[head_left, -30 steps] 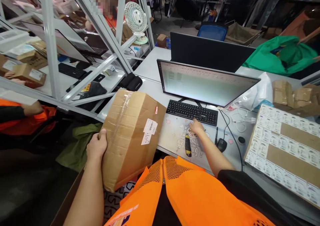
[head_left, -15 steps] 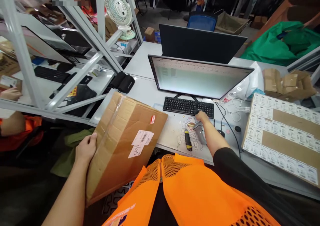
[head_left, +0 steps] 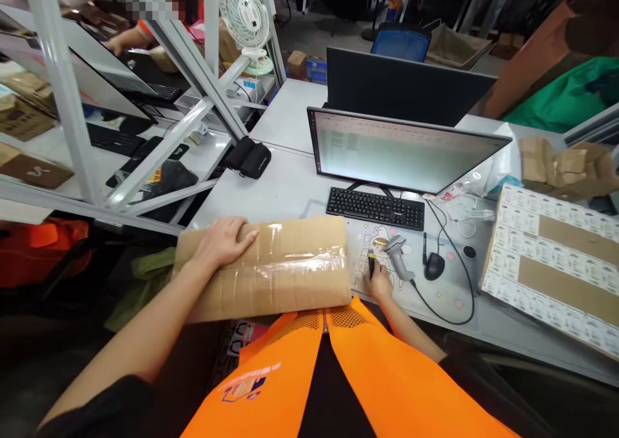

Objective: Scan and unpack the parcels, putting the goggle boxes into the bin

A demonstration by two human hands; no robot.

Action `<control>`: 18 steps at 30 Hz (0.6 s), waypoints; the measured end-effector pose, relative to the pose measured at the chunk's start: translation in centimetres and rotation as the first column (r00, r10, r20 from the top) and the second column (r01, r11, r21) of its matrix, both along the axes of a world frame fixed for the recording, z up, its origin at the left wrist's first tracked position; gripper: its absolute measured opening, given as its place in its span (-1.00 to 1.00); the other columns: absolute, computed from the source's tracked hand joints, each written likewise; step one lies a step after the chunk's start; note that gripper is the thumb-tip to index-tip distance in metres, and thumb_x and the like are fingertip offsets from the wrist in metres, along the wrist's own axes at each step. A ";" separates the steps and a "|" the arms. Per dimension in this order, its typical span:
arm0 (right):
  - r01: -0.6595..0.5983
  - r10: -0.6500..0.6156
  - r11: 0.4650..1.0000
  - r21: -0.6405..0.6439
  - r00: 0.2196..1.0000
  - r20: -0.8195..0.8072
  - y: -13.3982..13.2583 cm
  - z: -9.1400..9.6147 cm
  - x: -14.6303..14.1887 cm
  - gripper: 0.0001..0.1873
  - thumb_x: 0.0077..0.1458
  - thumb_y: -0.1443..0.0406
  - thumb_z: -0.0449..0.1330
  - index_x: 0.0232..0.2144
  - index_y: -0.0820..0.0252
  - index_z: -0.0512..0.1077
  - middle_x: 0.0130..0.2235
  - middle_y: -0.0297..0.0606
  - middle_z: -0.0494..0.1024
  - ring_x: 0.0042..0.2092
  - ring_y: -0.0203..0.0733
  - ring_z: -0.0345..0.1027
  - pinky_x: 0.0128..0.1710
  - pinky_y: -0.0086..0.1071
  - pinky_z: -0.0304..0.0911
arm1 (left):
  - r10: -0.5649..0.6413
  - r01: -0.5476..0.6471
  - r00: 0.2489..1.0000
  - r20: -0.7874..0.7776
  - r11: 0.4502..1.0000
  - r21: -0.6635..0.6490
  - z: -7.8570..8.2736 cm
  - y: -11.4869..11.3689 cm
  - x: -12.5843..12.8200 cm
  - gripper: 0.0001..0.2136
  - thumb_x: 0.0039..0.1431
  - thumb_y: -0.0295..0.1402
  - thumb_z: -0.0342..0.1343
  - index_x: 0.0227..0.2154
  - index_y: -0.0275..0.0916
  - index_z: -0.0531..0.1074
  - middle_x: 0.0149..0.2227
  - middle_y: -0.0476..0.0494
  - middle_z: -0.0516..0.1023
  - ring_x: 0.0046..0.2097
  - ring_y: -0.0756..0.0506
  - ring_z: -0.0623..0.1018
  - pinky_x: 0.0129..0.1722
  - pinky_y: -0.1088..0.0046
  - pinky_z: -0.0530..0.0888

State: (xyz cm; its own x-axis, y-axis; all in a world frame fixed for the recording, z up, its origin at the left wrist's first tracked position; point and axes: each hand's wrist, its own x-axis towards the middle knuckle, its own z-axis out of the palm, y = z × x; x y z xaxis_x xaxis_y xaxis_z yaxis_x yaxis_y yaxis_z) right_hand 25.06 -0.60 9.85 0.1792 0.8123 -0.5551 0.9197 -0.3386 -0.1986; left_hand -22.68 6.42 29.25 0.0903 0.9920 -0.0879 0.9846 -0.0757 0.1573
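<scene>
My left hand (head_left: 223,243) holds a brown cardboard box (head_left: 290,280); the thumb lies on its taped narrow side, and the fingers reach to the far edge. This side now faces up, against the front of the desk. My right hand (head_left: 380,283) is closed around a black and yellow utility knife (head_left: 371,265) on the desk mat. Just right of the knife lies a grey barcode scanner (head_left: 399,257) with its cable.
Behind the mat are a black keyboard (head_left: 374,207) and a monitor (head_left: 406,151). A mouse (head_left: 434,266) sits right of the scanner. A label-covered cardboard sheet (head_left: 556,267) takes up the right side. Metal frame bars (head_left: 159,157) and a fan (head_left: 245,15) stand left.
The box has turned so its taped narrow side faces up, and my left hand has moved onto it. My right hand has left the scanner by the keyboard and taken hold of the utility knife.
</scene>
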 end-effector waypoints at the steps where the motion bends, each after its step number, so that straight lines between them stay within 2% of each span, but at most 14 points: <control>1: 0.032 -0.031 0.999 0.020 0.999 -0.006 -0.1 -0.2 0.0 -0.22 0.35 0.25 0.16 0.54 0.32 0.16 0.33 0.22 0.43 0.35 0.20 0.37 0.30 -0.07 0.32 | -0.037 0.037 0.999 0.008 0.999 -0.002 0.2 1.1 0.7 -0.47 0.35 0.16 -0.09 -0.07 -0.18 0.53 -0.01 -0.38 0.68 0.11 -0.42 0.60 0.24 0.01 0.43; 3: 0.121 -0.115 0.991 0.059 0.988 -0.099 0.6 0.1 0.2 -0.24 0.29 0.29 0.18 0.48 0.32 0.25 0.27 0.20 0.49 0.31 0.21 0.42 0.30 -0.03 0.33 | -0.084 0.085 0.996 0.023 0.996 -0.019 0.3 3.4 1.9 -0.47 0.35 0.16 -0.08 -0.06 -0.17 0.54 0.00 -0.36 0.68 0.11 -0.40 0.61 0.24 0.04 0.42; 5: 0.268 -0.241 0.962 0.044 0.917 -0.317 1.7 1.0 0.6 -0.32 0.24 0.24 0.19 0.38 0.28 0.37 0.11 0.09 0.61 0.16 0.18 0.55 0.16 -0.05 0.45 | -0.099 0.100 0.995 0.027 0.994 -0.046 0.2 5.5 2.6 -0.46 0.36 0.16 -0.10 -0.05 -0.18 0.55 0.01 -0.36 0.69 0.12 -0.40 0.61 0.23 0.05 0.42; 6: 0.350 -0.310 0.937 0.005 0.836 -0.453 2.3 1.8 0.9 -0.37 0.23 0.20 0.19 0.32 0.24 0.42 -0.01 0.00 0.66 0.04 0.14 0.61 0.04 -0.08 0.52 | -0.098 0.099 0.995 0.024 0.993 -0.060 0.0 6.3 2.8 -0.45 0.36 0.16 -0.11 -0.04 -0.18 0.55 0.01 -0.37 0.69 0.12 -0.41 0.61 0.22 0.06 0.42; 8: 0.453 -0.407 0.883 -0.123 0.608 -0.681 3.6 4.0 1.4 -0.47 0.21 0.09 0.20 0.17 0.16 0.48 -0.27 -0.20 0.65 -0.26 0.03 0.62 -0.26 -0.17 0.54 | -0.092 0.093 0.996 0.016 0.992 -0.080 -0.4 7.5 2.8 -0.43 0.36 0.16 -0.12 -0.03 -0.20 0.56 0.01 -0.37 0.70 0.11 -0.41 0.62 0.21 0.07 0.43; 10: 0.437 -0.403 0.876 -0.204 0.431 -0.807 4.8 6.7 1.7 -0.54 0.18 -0.02 0.27 0.01 0.09 0.49 -0.43 -0.35 0.56 -0.47 -0.07 0.52 -0.48 -0.27 0.44 | -0.079 0.080 0.997 0.015 0.993 -0.083 -0.8 8.1 2.4 -0.42 0.36 0.17 -0.11 -0.02 -0.20 0.58 0.00 -0.35 0.71 0.10 -0.40 0.63 0.19 0.10 0.44; 11: 0.396 -0.369 0.894 -0.208 0.391 -0.843 5.4 8.1 1.7 -0.56 0.16 -0.07 0.31 -0.08 0.06 0.48 -0.47 -0.38 0.53 -0.53 -0.11 0.47 -0.54 -0.31 0.39 | -0.074 0.076 0.997 0.017 0.994 -0.077 -1.1 8.1 2.2 -0.41 0.36 0.18 -0.11 -0.01 -0.19 0.58 0.00 -0.34 0.71 0.10 -0.40 0.64 0.18 0.11 0.44; 15: 0.214 -0.203 0.969 -0.124 0.400 -0.894 7.0 12.7 1.1 -0.47 0.12 -0.22 0.38 -0.29 0.05 0.41 -0.54 -0.40 0.51 -0.60 -0.17 0.41 -0.63 -0.35 0.30 | -0.074 0.075 0.997 0.016 0.995 -0.060 -2.0 8.0 1.4 -0.40 0.37 0.21 -0.11 -0.03 -0.16 0.61 -0.02 -0.33 0.72 0.08 -0.41 0.65 0.11 0.13 0.46; 18: 0.167 -0.163 0.980 -0.104 0.390 -0.906 7.2 14.3 0.3 -0.40 0.12 -0.28 0.36 -0.33 0.06 0.38 -0.56 -0.40 0.50 -0.62 -0.19 0.39 -0.64 -0.38 0.27 | -0.044 0.045 0.999 0.011 0.997 -0.061 -2.5 7.9 1.4 -0.39 0.36 0.24 -0.09 -0.03 -0.15 0.61 -0.06 -0.33 0.72 0.05 -0.41 0.66 0.09 0.13 0.47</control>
State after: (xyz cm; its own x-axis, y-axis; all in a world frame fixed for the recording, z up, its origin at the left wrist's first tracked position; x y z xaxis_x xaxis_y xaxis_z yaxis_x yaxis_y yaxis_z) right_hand 25.35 6.62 24.15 -0.2968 0.8287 -0.4745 0.1227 -0.4597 -0.8796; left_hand -21.32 14.34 26.80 0.1352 0.9799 -0.1470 0.9789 -0.1092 0.1726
